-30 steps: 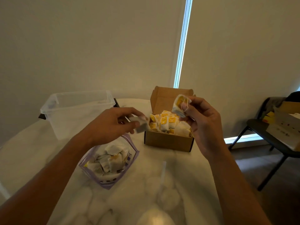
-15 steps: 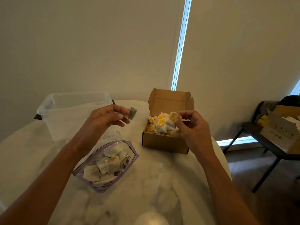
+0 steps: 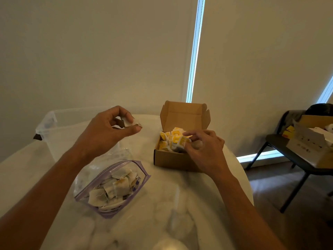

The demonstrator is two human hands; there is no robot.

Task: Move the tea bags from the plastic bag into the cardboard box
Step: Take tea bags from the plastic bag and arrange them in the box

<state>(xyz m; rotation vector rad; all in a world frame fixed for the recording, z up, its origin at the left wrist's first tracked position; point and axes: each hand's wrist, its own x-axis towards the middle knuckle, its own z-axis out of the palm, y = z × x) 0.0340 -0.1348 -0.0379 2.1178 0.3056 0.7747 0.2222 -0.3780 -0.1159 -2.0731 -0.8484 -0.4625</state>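
A clear plastic bag [image 3: 84,184] with a purple zip edge lies open on the white table [image 3: 162,204], with several tea bags [image 3: 115,188] inside. Behind it to the right stands an open cardboard box [image 3: 171,159] filled with yellow-tagged tea bags [image 3: 173,137]. My left hand [image 3: 106,130] hovers above the table left of the box and pinches one tea bag [image 3: 132,122] between thumb and fingers. My right hand [image 3: 203,147] reaches into the box's right side, fingers curled on a tea bag [image 3: 182,143] there.
An empty clear plastic tub [image 3: 54,130] stands at the table's back left. To the right, off the table, a dark chair [image 3: 288,154] carries cardboard boxes and packets. Closed blinds cover the windows behind.
My right hand has lowered its tea bag from above the box down into it. My left hand has risen from over the plastic bag with its tea bag and stays left of the box.
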